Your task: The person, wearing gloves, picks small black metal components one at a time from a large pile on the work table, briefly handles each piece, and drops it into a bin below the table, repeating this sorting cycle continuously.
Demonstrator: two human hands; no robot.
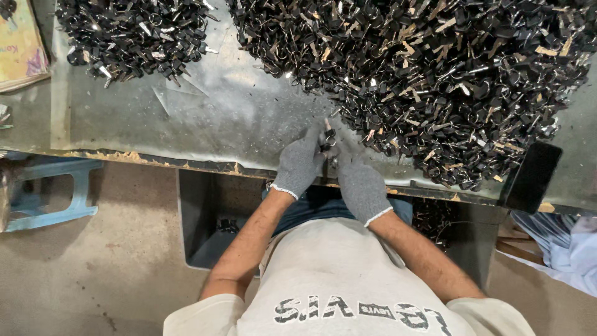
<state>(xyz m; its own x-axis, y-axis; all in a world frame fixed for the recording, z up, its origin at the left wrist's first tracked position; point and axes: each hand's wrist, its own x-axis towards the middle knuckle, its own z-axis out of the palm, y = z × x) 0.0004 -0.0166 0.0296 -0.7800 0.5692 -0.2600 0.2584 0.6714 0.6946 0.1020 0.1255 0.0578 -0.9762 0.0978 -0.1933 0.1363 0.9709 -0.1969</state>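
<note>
Both grey-knit-gloved hands, left hand (300, 163) and right hand (360, 185), pinch one small black-headed metal key (327, 138) beside the large heap of keys (435, 81), best kept steadied close over the scuffed metal tabletop (236, 118).

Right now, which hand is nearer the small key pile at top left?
Left. The left hand sits below and right of the small key pile; the right hand is farther right.

Soft, even light, fairly bright. The desk (236, 118) shows pale glare at centre frame; small glints speckle the dark piles at top. Lines bow at the edges; focus stays sharp, without blur.
</note>
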